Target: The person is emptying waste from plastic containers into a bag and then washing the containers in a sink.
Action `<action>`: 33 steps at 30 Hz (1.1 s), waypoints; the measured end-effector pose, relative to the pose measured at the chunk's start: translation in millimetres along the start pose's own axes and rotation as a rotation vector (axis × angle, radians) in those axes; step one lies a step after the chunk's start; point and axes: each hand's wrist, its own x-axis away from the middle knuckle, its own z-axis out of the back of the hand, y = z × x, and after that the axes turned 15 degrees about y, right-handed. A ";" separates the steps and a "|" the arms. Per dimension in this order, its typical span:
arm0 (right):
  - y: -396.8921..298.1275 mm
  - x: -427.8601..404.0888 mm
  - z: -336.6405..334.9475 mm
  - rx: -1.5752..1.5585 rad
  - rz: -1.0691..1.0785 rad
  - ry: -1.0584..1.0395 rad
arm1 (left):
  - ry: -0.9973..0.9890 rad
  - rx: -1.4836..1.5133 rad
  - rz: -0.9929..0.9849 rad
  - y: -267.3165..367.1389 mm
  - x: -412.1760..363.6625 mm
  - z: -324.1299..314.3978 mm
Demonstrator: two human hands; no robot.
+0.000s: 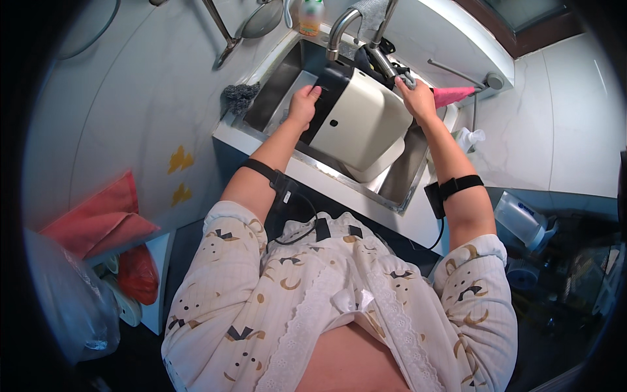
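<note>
A cream plastic housing with a black end band [362,117] rests tilted in the stainless steel sink [267,105]. My left hand [302,105] grips its black edge, thumb on top and fingers partly hidden. Above the housing's far right corner, my right hand [419,100] holds a bunched grey cloth [407,80], close against the lower metal part of the faucet [384,61]. Whether the fingers also touch that metal, I cannot tell. The curved spout [338,36] hangs over the black end. Beneath the housing sits a paler plastic piece [379,164], mostly covered.
A dark mesh scrubber [240,98] lies at the sink's left rim. An orange soap bottle [311,18] stands behind. A pink cloth [453,95] hangs at right near a pump bottle [468,139]. A strainer [262,20] hangs on the left wall.
</note>
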 end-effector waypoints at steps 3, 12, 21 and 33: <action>19.7 6.7 -5.3 0.008 -0.061 0.026 | -0.045 0.092 0.109 -2.4 -4.2 10.3; 31.9 14.3 -5.0 -0.136 -0.202 0.074 | 0.099 0.160 0.305 -14.7 -9.8 24.1; 35.2 23.6 -38.4 -0.302 -0.173 0.030 | 0.059 0.299 0.364 -3.8 -21.3 33.4; 66.2 -21.2 -113.7 -0.054 -0.056 0.179 | 0.033 -0.043 0.239 61.4 3.4 18.7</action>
